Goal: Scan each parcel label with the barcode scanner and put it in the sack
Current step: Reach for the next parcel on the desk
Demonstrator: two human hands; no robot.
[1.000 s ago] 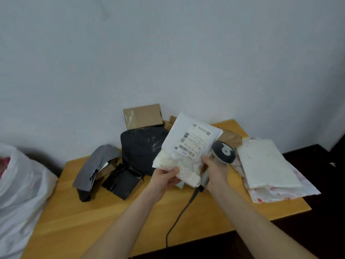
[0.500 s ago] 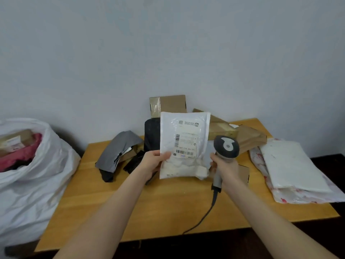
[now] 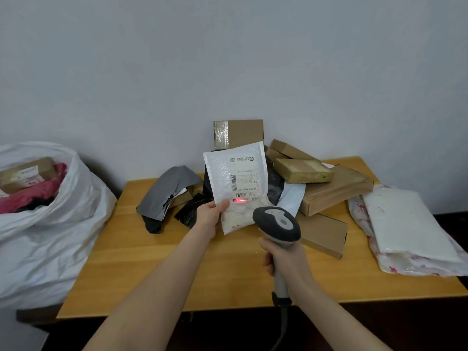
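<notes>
We had our left hand [image 3: 211, 219] pinching the white parcel [image 3: 235, 183] by its lower left edge, upright over the table [image 3: 152, 262]. Our right hand [image 3: 283, 259] was wrapped round the scanner [image 3: 277, 225] handle, red line on the barcode. The sack [image 3: 50, 224] sat off left.

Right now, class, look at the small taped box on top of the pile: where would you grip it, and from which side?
Probably across its narrow width, thumb on the near long side and fingers over the far edge, coming from above and the front. The small taped box lies on top of the brown boxes, with its top and near side bare.
</notes>
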